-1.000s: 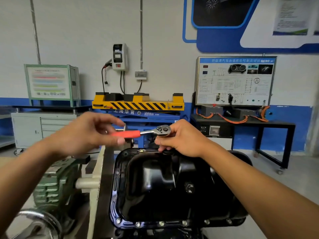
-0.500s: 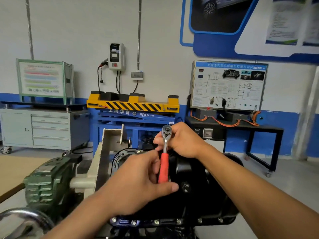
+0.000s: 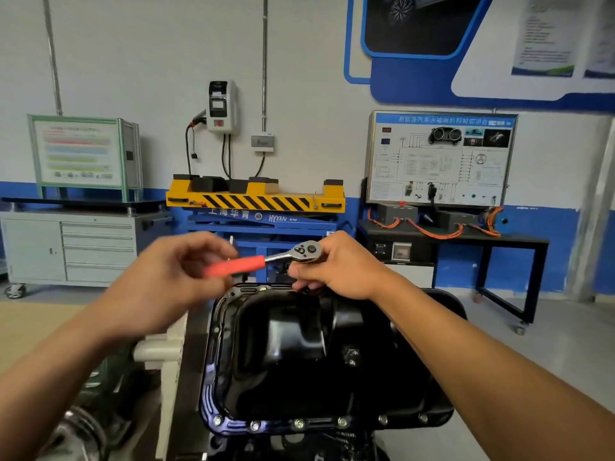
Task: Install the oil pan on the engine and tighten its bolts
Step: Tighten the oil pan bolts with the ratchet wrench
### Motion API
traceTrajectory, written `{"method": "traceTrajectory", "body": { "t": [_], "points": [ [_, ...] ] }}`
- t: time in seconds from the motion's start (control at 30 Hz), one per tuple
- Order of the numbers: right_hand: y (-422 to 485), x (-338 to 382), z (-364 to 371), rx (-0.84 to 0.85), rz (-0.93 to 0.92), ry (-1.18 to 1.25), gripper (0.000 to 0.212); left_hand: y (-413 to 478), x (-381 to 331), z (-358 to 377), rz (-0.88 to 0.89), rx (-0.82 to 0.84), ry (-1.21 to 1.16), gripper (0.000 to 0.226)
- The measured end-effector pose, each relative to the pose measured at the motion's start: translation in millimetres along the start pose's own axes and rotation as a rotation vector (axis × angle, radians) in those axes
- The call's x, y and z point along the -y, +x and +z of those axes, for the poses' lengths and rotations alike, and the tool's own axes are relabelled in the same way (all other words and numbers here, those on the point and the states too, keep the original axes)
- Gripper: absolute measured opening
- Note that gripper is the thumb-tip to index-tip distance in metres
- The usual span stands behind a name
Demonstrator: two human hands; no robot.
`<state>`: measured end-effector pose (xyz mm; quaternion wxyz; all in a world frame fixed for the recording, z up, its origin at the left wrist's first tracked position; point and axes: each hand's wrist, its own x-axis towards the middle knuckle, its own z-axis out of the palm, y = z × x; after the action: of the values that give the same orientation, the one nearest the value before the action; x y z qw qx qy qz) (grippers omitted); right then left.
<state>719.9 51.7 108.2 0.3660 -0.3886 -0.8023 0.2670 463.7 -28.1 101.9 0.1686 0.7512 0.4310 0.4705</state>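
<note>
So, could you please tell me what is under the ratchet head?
The right hand grips just below the ratchet head, above the far flange of the oil pan. Any socket or bolt there is covered.

Glossy black oil pan (image 3: pixel 299 354), chrome ratchet (image 3: pixel 301 252), shiny metal bolts (image 3: pixel 299 424)

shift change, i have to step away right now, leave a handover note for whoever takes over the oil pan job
Left-hand grip holds the ratchet by its red handle, which points left.
Right-hand grip steadies the ratchet head at the far rim of the oil pan.
Done: pan is in place; bolts stand along its near rim.
Left: finish the far rim, then go round the others; tightness cannot be seen.
</note>
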Motion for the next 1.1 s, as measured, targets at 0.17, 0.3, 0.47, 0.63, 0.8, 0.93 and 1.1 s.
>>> {"method": "traceTrajectory", "body": {
  "t": [0.17, 0.3, 0.47, 0.63, 0.8, 0.93, 1.1],
  "points": [
    [-1.8, 0.6, 1.9, 0.016, -0.023, 0.02, 0.009, 32.4, 5.9, -13.1, -0.006, -0.089, 0.009, 0.029],
    [-5.9, 1.4, 2.9, -0.004, -0.05, 0.028, 0.007, 40.2, 2.6, -12.8, 0.01, -0.091, 0.03, 0.031],
    [-7.0, 0.9, 2.3, -0.043, -0.048, 0.04, 0.009, 27.5, 2.0, -11.2, 0.052, -0.052, 0.121, 0.047],
    [-5.9, 1.9, 2.7, -0.041, -0.047, 0.044, 0.014, 2.1, -6.2, 8.0, 0.07, 0.114, 0.192, 0.07],
    [-5.3, 1.6, 2.4, -0.111, -0.086, 0.001, 0.005, -16.7, -25.1, 76.5, 0.11, 0.051, 0.226, 0.056],
    [-7.6, 4.2, 1.0, -0.123, -0.099, -0.051, 0.005, -13.8, -39.9, 106.9, 0.059, -0.051, 0.26, 0.033],
    [-7.3, 3.7, 1.4, -0.1, -0.082, -0.033, 0.013, -13.4, -27.0, 70.7, 0.023, 0.091, 0.146, 0.031]
  ]
}}
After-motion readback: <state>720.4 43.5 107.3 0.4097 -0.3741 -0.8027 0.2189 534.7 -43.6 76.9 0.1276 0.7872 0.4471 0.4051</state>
